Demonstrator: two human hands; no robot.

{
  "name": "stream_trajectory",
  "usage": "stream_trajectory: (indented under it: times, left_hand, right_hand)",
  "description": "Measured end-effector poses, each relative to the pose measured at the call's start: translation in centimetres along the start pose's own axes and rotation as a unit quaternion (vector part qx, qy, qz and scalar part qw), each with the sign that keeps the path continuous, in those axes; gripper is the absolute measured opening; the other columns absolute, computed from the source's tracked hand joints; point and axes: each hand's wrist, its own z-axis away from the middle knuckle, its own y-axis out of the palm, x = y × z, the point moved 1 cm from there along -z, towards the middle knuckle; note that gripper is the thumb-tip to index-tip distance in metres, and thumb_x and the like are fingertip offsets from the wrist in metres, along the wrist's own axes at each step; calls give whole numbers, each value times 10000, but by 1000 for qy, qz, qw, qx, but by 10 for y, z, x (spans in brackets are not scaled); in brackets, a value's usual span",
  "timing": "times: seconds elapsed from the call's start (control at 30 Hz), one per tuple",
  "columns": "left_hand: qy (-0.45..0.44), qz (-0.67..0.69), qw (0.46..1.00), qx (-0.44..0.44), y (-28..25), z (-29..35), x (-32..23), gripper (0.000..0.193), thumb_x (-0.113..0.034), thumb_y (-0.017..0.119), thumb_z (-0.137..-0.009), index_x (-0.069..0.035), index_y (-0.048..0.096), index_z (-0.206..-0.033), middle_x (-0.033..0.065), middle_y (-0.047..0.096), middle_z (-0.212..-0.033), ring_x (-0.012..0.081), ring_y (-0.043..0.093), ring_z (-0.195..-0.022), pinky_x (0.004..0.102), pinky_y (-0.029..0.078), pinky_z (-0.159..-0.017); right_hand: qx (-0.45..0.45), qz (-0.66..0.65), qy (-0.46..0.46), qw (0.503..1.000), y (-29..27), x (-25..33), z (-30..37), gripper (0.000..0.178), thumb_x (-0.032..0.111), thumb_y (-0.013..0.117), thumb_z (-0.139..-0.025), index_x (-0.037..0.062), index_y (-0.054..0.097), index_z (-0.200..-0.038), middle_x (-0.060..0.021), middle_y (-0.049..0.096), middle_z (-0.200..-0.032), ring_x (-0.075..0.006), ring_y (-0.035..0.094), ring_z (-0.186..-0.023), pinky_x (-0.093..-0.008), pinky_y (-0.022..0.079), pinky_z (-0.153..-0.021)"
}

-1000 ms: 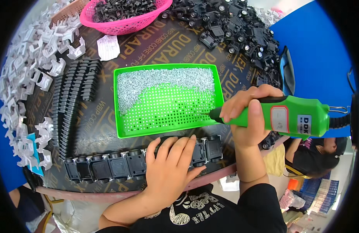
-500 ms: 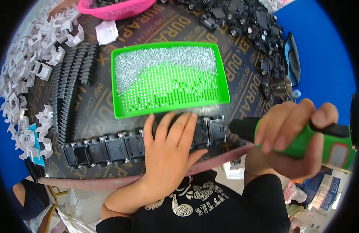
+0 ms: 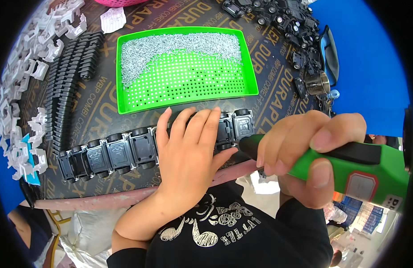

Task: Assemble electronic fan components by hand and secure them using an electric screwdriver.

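Observation:
A row of black toy car chassis with wheels (image 3: 118, 154) lies side by side along the near part of the table. My left hand (image 3: 188, 140) rests flat across the row with fingers spread, covering several of the chassis. In my right hand (image 3: 300, 154) is a green and black electric screwdriver (image 3: 367, 172), its thumb and fingers wrapped round the body. The black nose of the tool points left, at the near edge of the chassis at the right end (image 3: 243, 126). Its bit tip is too small to make out.
Beyond the row stands a green perforated tray (image 3: 171, 103) with a heap of silver screws (image 3: 141, 56). Dark ribbed parts (image 3: 66, 89) and white plastic pieces (image 3: 12, 89) lie at the left. More black chassis (image 3: 296, 27) and a metal cup (image 3: 317, 83) sit at the right.
The view has shifted, so the table appears higher in it. My right hand has brought the screwdriver left, to the near edge of the end chassis. My left hand stays on the row.

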Motion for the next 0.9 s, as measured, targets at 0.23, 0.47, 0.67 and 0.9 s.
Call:
stream_trajectory:
  times: [0.23,0.47,0.67,0.9]
  left_hand:
    - [-3,9,1000,-1,-1,1,1,643,-318,795,-686,-35,590,-1225,72,590,-1156,260,517,-1122,496,292,-1075]
    - [-1,10,1000,10,-2,-2,0,651,-329,793,-683,-32,585,-1224,73,587,-1155,254,517,-1117,490,294,-1070]
    - [-19,41,999,4,-3,0,2,554,-291,801,-671,-129,630,-1173,49,586,-1160,247,514,-1128,487,293,-1064]
    - [-4,78,997,-6,-4,1,2,243,-211,834,-605,-185,750,-831,5,614,-1216,263,521,-1176,498,269,-1073]
  right_hand:
    - [33,2,-4,999,-1,-3,-2,266,176,595,-924,77,386,-1055,-109,568,-676,-192,530,-474,-327,502,-468]
    - [-3,-7,-26,1000,-4,-11,-1,266,155,594,-917,56,380,-1040,-111,555,-673,-189,546,-484,-321,507,-467]
    - [80,-40,-24,996,-7,-13,-5,263,130,611,-900,55,392,-1024,-105,554,-670,-194,559,-488,-329,522,-479]
    - [111,-44,-26,993,-13,-9,-7,260,118,602,-893,48,394,-1033,-104,548,-676,-192,559,-492,-319,518,-463]
